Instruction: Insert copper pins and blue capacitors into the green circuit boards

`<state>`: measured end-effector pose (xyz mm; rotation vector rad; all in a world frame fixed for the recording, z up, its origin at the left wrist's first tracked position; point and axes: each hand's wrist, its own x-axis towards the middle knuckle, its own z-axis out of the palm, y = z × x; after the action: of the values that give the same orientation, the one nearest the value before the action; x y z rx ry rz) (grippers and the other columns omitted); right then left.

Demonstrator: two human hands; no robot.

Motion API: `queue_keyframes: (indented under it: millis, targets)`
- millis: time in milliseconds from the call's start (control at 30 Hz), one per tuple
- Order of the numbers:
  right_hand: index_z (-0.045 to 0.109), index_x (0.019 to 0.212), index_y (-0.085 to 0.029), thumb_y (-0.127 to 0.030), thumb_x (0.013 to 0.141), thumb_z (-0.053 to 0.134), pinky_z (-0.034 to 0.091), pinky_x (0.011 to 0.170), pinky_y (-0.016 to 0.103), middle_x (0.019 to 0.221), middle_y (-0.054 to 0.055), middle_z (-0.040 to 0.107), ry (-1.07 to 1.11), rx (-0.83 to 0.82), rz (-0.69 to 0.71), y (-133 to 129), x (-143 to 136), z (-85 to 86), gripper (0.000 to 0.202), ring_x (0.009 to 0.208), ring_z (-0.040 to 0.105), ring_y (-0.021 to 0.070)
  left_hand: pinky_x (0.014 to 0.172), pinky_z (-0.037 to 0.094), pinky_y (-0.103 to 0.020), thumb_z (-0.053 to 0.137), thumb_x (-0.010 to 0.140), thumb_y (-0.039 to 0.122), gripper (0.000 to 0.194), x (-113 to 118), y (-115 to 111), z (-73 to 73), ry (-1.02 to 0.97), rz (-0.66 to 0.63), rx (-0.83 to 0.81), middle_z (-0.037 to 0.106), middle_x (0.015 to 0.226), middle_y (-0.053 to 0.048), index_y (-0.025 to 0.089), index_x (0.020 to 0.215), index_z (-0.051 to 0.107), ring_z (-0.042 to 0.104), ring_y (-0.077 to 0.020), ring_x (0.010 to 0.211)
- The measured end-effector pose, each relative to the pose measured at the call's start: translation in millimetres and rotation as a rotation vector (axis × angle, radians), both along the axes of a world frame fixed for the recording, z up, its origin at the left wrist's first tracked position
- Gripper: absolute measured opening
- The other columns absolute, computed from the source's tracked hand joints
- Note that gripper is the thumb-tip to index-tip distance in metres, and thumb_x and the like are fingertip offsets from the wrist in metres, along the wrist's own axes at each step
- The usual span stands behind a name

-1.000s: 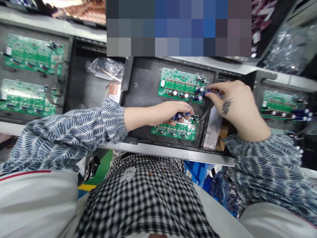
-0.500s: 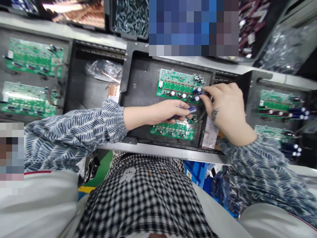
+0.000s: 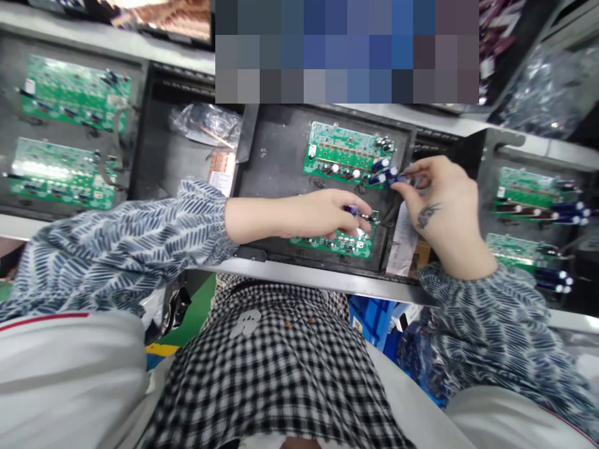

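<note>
My right hand [image 3: 442, 209] pinches a blue cylindrical capacitor [image 3: 395, 179] between thumb and fingers, just off the right end of the upper green circuit board [image 3: 344, 148]. Near that same corner, blue capacitors [image 3: 378, 165] lie tilted on the board, their pale ends showing. My left hand [image 3: 322, 212] is curled over the lower green circuit board [image 3: 358, 246] and hides much of it. A blue capacitor [image 3: 350, 210] shows between its fingers; whether more sit in the palm is hidden. Both boards rest in a black tray [image 3: 276, 140].
To the left, another tray carries two green boards [image 3: 70, 93]; to the right, further boards [image 3: 526, 190] bear blue capacitors. Clear plastic bags [image 3: 206, 121] lie between the trays. A metal rail [image 3: 318, 284] runs along the front edge. Bins of parts stand at the back.
My right hand has shifted right and slightly away from the upper board's corner, with a capacitor now visible in its pinch. My left hand's fingers have spread and curled downward over the lower board.
</note>
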<state>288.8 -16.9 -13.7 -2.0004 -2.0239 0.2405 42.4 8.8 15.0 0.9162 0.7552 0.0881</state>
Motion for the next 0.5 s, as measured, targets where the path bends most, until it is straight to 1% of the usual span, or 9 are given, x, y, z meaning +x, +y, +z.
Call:
queue_keyframes:
  millis: [67, 133, 167, 233, 300, 367, 433, 500]
  targets:
    - [0.067, 0.100, -0.027, -0.037, 0.092, 0.063, 0.051, 0.080, 0.044, 0.091, 0.010, 0.071, -0.046, -0.020, 0.015, 1, -2, -2.1, 0.014, 0.083, 0.062, 0.0277, 0.063, 0.037, -0.021, 0.058, 0.090, 0.012, 0.022, -15, -11, 10.9, -0.038, -0.066, -0.004, 0.073, 0.101, -0.005, 0.014, 0.111, 0.066, 0.057, -0.0095, 0.073]
    - [0.066, 0.096, -0.026, -0.037, 0.091, 0.064, 0.050, 0.079, 0.043, 0.087, 0.010, 0.069, -0.050, -0.017, 0.001, 2, -4, -4.3, 0.013, 0.082, 0.061, 0.0281, 0.064, 0.039, -0.021, 0.060, 0.094, 0.019, 0.014, -31, -26, 21.2, -0.094, -0.112, -0.027, 0.074, 0.094, -0.004, 0.015, 0.106, 0.066, 0.057, -0.0091, 0.070]
    - [0.067, 0.095, -0.024, -0.036, 0.089, 0.066, 0.049, 0.079, 0.043, 0.086, 0.010, 0.069, -0.042, -0.013, -0.012, 2, -4, -5.6, 0.013, 0.081, 0.061, 0.0278, 0.065, 0.040, -0.020, 0.063, 0.095, 0.022, 0.013, -38, -34, 25.1, -0.125, -0.109, -0.053, 0.073, 0.090, -0.003, 0.015, 0.105, 0.065, 0.057, -0.0093, 0.071]
    - [0.067, 0.093, -0.022, -0.034, 0.085, 0.069, 0.048, 0.079, 0.042, 0.085, 0.010, 0.068, -0.019, -0.005, -0.030, 2, -3, -8.3, 0.014, 0.078, 0.060, 0.0261, 0.064, 0.041, -0.020, 0.068, 0.094, 0.029, 0.018, -49, -49, 28.1, -0.180, -0.072, -0.137, 0.071, 0.082, -0.002, 0.016, 0.104, 0.062, 0.057, -0.0093, 0.070]
    - [0.067, 0.092, -0.022, -0.034, 0.084, 0.070, 0.047, 0.078, 0.040, 0.084, 0.009, 0.068, -0.003, 0.004, -0.025, 3, 0, -10.5, 0.015, 0.077, 0.059, 0.0249, 0.058, 0.037, -0.018, 0.069, 0.096, 0.037, 0.026, -51, -64, 23.2, -0.231, -0.010, -0.248, 0.067, 0.078, 0.000, 0.017, 0.108, 0.060, 0.054, -0.0080, 0.065]
    - [0.067, 0.090, -0.023, -0.036, 0.083, 0.071, 0.046, 0.076, 0.039, 0.080, 0.008, 0.065, -0.002, 0.014, -0.013, 3, 3, -11.8, 0.015, 0.076, 0.057, 0.0247, 0.052, 0.032, -0.017, 0.067, 0.098, 0.041, 0.030, -46, -76, 11.6, -0.312, 0.069, -0.356, 0.063, 0.080, 0.001, 0.017, 0.115, 0.061, 0.050, -0.0065, 0.062]
    - [0.067, 0.089, -0.023, -0.037, 0.083, 0.070, 0.045, 0.076, 0.038, 0.078, 0.007, 0.063, -0.018, 0.023, -0.010, 3, 4, -12.1, 0.015, 0.076, 0.057, 0.0251, 0.050, 0.029, -0.017, 0.066, 0.099, 0.038, 0.029, -36, -86, -2.1, -0.400, 0.178, -0.457, 0.060, 0.082, 0.001, 0.017, 0.119, 0.063, 0.050, -0.0061, 0.062]
    - [0.068, 0.089, -0.023, -0.037, 0.084, 0.070, 0.046, 0.077, 0.039, 0.078, 0.008, 0.062, -0.030, 0.026, -0.019, 3, 4, -11.9, 0.015, 0.077, 0.056, 0.0253, 0.050, 0.031, -0.016, 0.067, 0.100, 0.030, 0.019, -25, -92, -12.9, -0.424, 0.280, -0.562, 0.061, 0.083, -0.001, 0.015, 0.111, 0.064, 0.054, -0.0060, 0.065]
